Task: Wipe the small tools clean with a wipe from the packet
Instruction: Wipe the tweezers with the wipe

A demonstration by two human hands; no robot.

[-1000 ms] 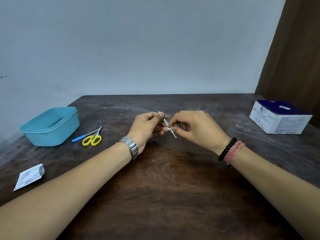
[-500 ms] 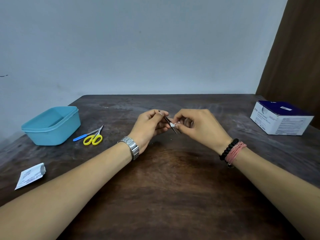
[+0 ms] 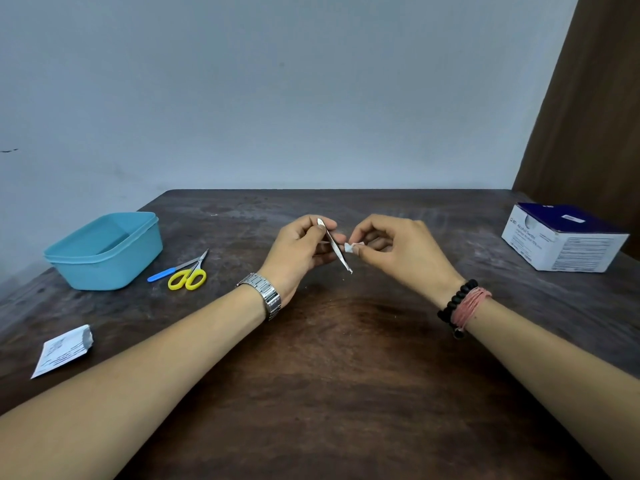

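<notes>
Above table (image 3: 346,393) centre, left hand (image 3: 298,252) gripping tweezers (image 3: 337,249), right hand (image 3: 398,252) pinching wipe (image 3: 349,247)

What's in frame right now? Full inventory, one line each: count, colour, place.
tweezers: 1, silver, held above table centre, tip pointing down
wipe: 1, white, small wad beside the tweezers
torn packet: 1, white with silver edge, table near left
scissors: 1, yellow handles, right of the tub
blue-handled tool: 1, blue handle, beside the scissors
tub: 1, light blue, open, table far left
box: 1, white with dark blue top, table far right
table: 1, dark brown wood
watch: 1, silver, left wrist
bracelets: black beads and pink cord, right wrist
left hand: holds the tweezers
right hand: pinches the wipe
</notes>
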